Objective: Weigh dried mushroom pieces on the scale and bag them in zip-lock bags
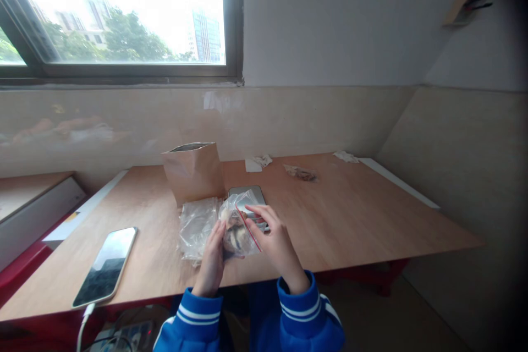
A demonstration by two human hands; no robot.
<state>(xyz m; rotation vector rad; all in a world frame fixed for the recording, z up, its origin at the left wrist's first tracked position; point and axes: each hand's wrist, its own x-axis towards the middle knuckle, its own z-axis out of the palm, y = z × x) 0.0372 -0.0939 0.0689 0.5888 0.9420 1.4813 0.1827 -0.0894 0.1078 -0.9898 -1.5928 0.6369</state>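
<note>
A clear zip bag (236,232) with a red zip strip holds pale and brown dried pieces; I cannot tell their kind. My left hand (212,250) grips the bag's left side, thumb in front. At the red strip, my right hand (270,234) has its thumb and fingers bent around the bag's edge in a pinch. Behind the bag lies a flat silver device like a small scale (252,194), partly covered by the bag and my right hand. A stack of clear plastic bags (197,228) lies just left of my left hand.
A brown paper bag (193,173) stands open at the back. A phone (108,264) on a white cable lies at left. Farther back are crumpled tissue (259,162), a small packet of brown pieces (301,173) and more white tissue (345,157) on the wooden table (350,220).
</note>
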